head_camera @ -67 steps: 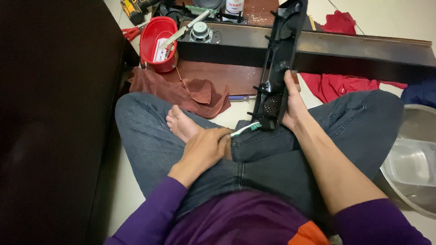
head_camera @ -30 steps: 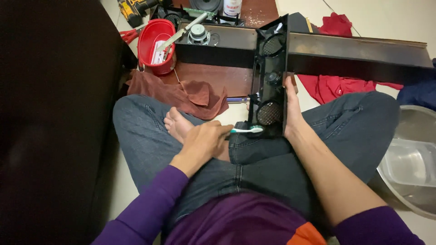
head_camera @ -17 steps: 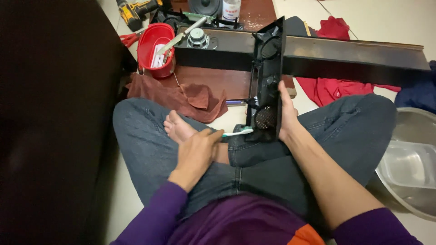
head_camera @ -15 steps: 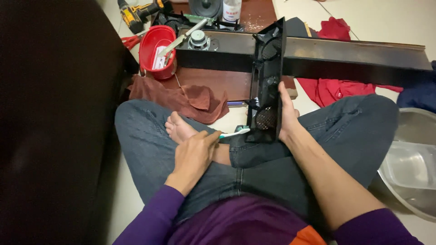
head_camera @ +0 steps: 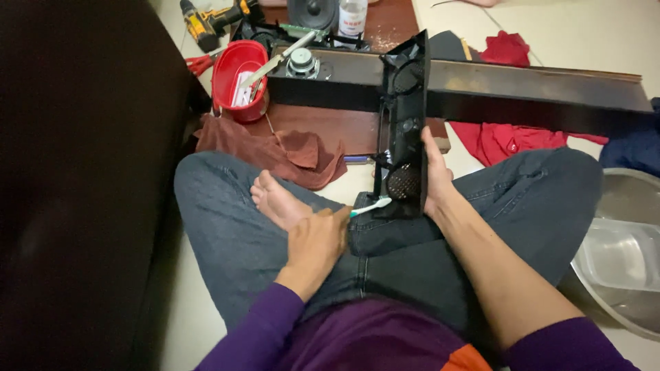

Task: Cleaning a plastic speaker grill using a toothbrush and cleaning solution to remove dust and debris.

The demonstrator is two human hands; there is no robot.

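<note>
I sit cross-legged on the floor in jeans. My right hand grips the right edge of a long black plastic panel that stands on my lap and leans away from me. My left hand rests on my thigh and holds a white and green toothbrush. Its bristle end touches the lower left part of the panel, beside a round mesh grille. My bare foot lies just left of the left hand.
A long dark cabinet lies across the floor ahead, with a round speaker part on it. A red bucket with tools, a brown rag, a red cloth, a yellow drill and a metal bowl surround me. Dark furniture stands left.
The panel has turned from tilted to more upright on my lap. My left hand brought the toothbrush from my thigh up to the panel's lower end and keeps it there.
</note>
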